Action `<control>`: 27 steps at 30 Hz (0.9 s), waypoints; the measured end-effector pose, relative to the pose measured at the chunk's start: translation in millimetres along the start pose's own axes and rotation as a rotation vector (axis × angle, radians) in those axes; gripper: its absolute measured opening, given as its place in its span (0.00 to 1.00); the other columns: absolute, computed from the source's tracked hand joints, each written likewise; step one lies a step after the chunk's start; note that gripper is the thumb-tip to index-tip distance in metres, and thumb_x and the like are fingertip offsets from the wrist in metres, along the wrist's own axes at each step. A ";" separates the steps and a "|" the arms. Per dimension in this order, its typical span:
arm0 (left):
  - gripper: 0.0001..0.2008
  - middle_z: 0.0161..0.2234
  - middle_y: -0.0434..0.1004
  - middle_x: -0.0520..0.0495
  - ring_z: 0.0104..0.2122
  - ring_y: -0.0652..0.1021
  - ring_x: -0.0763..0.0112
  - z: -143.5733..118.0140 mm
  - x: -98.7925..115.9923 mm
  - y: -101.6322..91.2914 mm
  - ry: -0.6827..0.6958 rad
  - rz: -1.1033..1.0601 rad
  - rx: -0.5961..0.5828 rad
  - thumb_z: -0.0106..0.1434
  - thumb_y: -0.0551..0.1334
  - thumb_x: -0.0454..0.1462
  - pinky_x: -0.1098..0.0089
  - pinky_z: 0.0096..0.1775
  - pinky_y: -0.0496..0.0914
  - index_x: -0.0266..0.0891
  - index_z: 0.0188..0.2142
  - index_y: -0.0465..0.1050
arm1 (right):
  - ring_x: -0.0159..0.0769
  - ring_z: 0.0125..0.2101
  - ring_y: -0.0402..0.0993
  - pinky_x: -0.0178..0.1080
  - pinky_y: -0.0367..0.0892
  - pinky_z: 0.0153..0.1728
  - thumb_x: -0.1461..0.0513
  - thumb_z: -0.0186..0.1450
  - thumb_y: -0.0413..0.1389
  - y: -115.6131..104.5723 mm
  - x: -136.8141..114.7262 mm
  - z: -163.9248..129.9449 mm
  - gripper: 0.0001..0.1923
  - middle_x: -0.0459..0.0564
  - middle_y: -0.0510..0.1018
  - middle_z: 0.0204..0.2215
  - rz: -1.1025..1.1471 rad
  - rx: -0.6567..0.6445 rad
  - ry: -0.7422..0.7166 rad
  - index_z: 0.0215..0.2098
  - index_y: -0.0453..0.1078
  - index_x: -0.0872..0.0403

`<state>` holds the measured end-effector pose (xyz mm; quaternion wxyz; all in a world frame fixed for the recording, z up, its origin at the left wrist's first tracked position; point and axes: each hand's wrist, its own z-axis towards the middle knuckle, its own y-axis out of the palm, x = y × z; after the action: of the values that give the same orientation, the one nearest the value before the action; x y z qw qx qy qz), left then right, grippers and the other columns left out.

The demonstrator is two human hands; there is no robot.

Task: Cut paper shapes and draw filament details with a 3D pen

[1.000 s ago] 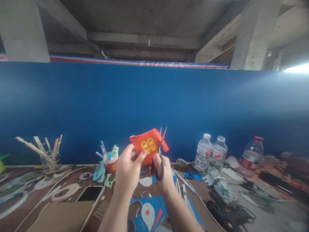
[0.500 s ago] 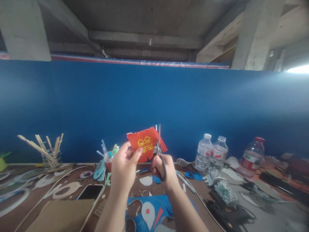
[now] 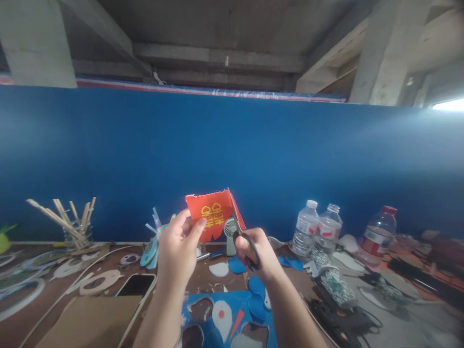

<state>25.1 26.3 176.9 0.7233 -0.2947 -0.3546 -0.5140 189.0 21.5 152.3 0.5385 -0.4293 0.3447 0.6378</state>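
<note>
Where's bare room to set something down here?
Widest seems the blurred grey surface at lower right, bordered by the black object and the white cutout above. A smaller brown strip lies between the right forearm and that object. The cardboard at lower left has a bare top. Crowded: the blue sheet and cutouts between the forearms.

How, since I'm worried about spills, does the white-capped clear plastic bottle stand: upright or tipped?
Upright: the white-capped clear plastic bottle rests base-down, its white cap on top.
</note>
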 end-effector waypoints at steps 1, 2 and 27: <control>0.17 0.33 0.79 0.47 0.32 0.78 0.66 0.6 0.0 -1.5 -0.002 0.015 -0.002 0.55 0.61 0.44 0.70 0.35 0.71 0.38 0.42 0.71 | 0.22 0.11 0.48 0.30 0.42 0.12 0.42 0.49 0.57 -2.1 -0.7 -0.6 0.28 0.40 0.55 0.08 0.005 -0.016 0.014 0.11 0.56 0.55; 0.17 0.33 0.79 0.47 0.32 0.78 0.66 1.3 -0.3 -3.2 -0.001 0.026 -0.007 0.55 0.62 0.44 0.70 0.35 0.71 0.38 0.42 0.71 | 0.22 0.10 0.48 0.30 0.42 0.12 0.42 0.49 0.57 -4.1 -1.6 -1.3 0.28 0.39 0.55 0.08 0.003 -0.032 0.024 0.11 0.56 0.55; 0.18 0.25 0.74 0.50 0.20 0.73 0.76 3.2 3.4 1.8 -0.123 -0.245 0.165 0.46 0.68 0.41 0.76 0.21 0.66 0.37 0.37 0.72 | 0.24 0.14 0.53 0.30 0.46 0.15 0.41 0.51 0.55 -15.0 -10.3 -2.4 0.28 0.41 0.60 0.11 -0.169 -0.136 0.099 0.15 0.60 0.57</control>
<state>26.8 27.6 181.4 0.6538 -0.2200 -0.4726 -0.5485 204.7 18.1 161.1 0.5423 -0.5232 0.2894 0.5903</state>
